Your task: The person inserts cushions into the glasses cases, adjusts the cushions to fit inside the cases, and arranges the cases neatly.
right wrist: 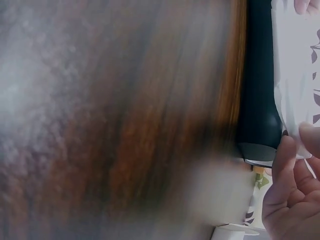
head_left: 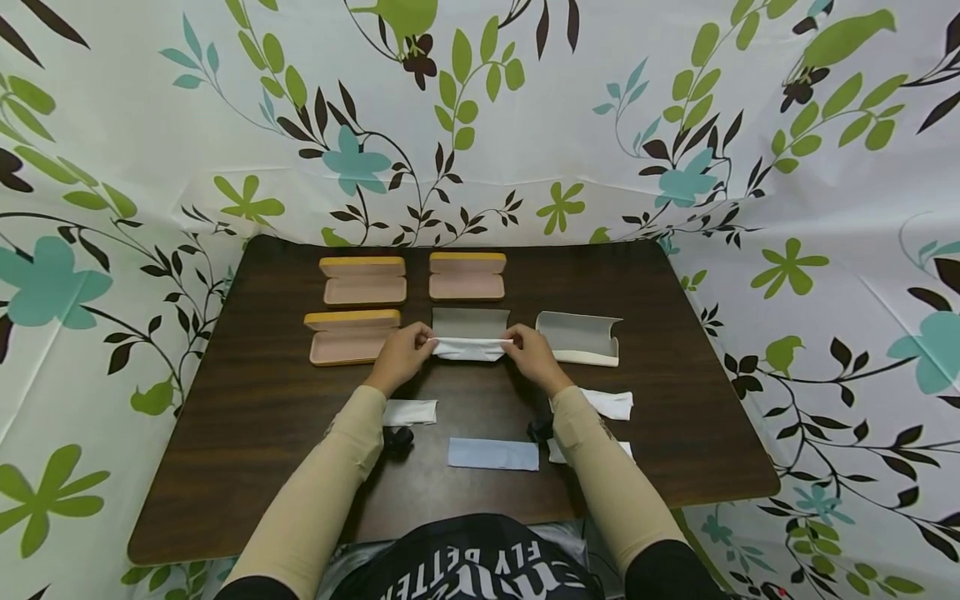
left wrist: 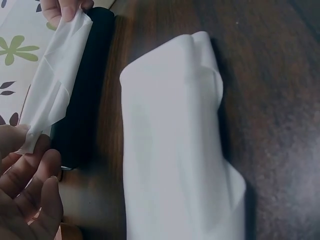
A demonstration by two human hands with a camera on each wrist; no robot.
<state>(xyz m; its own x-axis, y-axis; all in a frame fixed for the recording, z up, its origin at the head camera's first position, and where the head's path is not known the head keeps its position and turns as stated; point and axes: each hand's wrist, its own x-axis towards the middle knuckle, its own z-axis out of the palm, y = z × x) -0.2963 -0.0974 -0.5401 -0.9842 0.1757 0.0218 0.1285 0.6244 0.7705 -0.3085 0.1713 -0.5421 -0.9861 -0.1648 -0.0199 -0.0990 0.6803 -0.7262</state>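
A folded white cloth (head_left: 469, 349) stretches between both hands at the middle of the table. Its left end is pinched by my left hand (head_left: 403, 357), its right end by my right hand (head_left: 534, 357). Directly behind and under the cloth lies an open dark eyeglass case (head_left: 471, 320) with a grey lining. In the left wrist view the cloth (left wrist: 55, 70) is held just above the dark case (left wrist: 85, 95), a fold showing across it. The right wrist view shows thumb and fingers of the right hand (right wrist: 295, 195) on the cloth's corner, next to the case's end (right wrist: 259, 125).
Three open yellow eyeglass cases with pink linings, one being the near-left case (head_left: 345, 347), stand left and behind. An open cream case (head_left: 581, 337) lies right. Nearer me are a white cloth (head_left: 412, 412), a light blue cloth (head_left: 493, 454) and two white cloths beside the right forearm (head_left: 611, 405).
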